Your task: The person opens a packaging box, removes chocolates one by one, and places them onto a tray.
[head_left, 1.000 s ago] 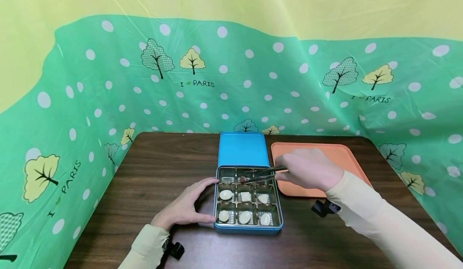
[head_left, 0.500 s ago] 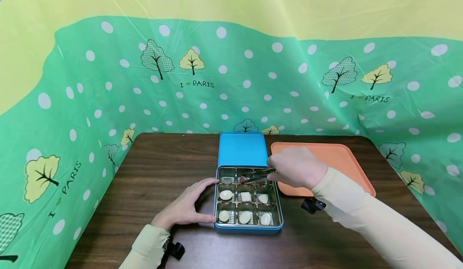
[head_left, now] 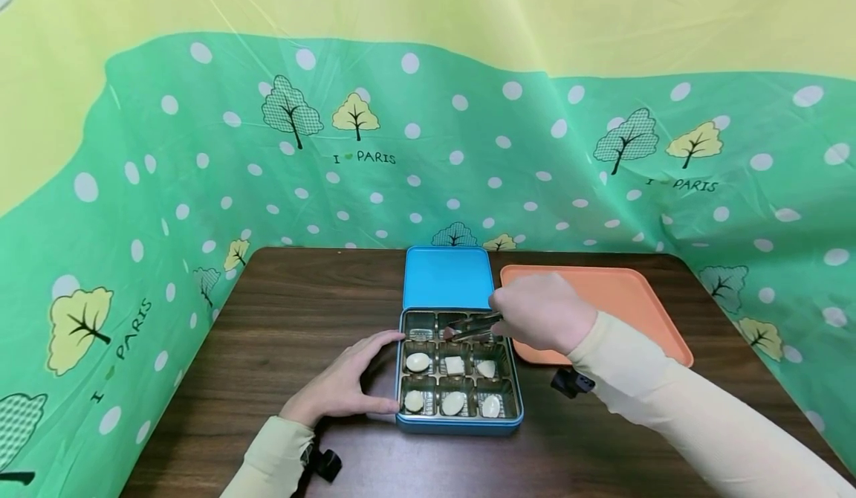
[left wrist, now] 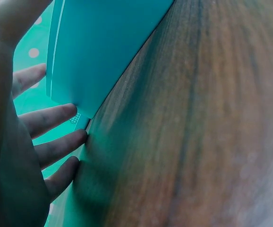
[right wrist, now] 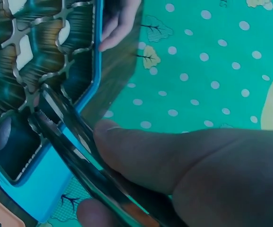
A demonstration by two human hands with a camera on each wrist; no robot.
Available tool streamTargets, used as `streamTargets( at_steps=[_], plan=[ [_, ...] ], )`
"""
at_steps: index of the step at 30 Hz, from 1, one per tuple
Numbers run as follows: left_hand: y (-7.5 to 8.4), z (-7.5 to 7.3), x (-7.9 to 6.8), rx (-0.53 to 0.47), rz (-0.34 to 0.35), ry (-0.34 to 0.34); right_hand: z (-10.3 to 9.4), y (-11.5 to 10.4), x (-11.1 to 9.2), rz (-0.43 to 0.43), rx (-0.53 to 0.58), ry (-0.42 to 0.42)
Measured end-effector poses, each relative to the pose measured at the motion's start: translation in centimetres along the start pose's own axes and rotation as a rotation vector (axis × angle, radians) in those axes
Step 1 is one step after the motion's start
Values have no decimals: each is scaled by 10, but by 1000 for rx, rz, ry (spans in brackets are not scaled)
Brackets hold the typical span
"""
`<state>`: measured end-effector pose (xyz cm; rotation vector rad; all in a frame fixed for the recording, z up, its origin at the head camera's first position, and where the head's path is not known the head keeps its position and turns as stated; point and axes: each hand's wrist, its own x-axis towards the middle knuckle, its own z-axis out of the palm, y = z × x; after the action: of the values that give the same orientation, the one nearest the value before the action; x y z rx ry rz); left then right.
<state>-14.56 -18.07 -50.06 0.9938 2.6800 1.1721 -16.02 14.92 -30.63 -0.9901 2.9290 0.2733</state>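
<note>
A blue tin (head_left: 460, 428) with a gold-brown divided insert stands on the table, its lid (head_left: 448, 276) folded back. White pieces of varied shapes, such as a square one (head_left: 455, 365), lie in the front and middle rows. My right hand (head_left: 545, 314) grips metal tongs (right wrist: 72, 158), whose serrated tips reach into the back middle compartment. There, a small reddish-brown piece (head_left: 449, 332) shows at the tips; whether they pinch it is unclear. Another pale piece (right wrist: 3, 133) sits in the back right compartment. My left hand (head_left: 348, 379) rests against the tin's left side, fingers extended and thumb spread.
An orange tray (head_left: 618, 293) lies right of the tin, partly covered by my right hand and forearm. The dark wooden table (head_left: 301, 297) backs onto a green and yellow patterned curtain (head_left: 374, 208).
My right hand has moved left toward the tin, and the tongs' arms look closer together. The left hand and the tin stay where they were.
</note>
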Motion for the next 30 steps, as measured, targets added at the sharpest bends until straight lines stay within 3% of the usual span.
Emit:
streamTargets(
  at_steps=[19,30],
  plan=[
    [0,0,0,3,16,2,9,-1,-1,-18,-71,69],
    [2,-1,0,8,22,5,15,3,-4,5,-44,75]
  ],
)
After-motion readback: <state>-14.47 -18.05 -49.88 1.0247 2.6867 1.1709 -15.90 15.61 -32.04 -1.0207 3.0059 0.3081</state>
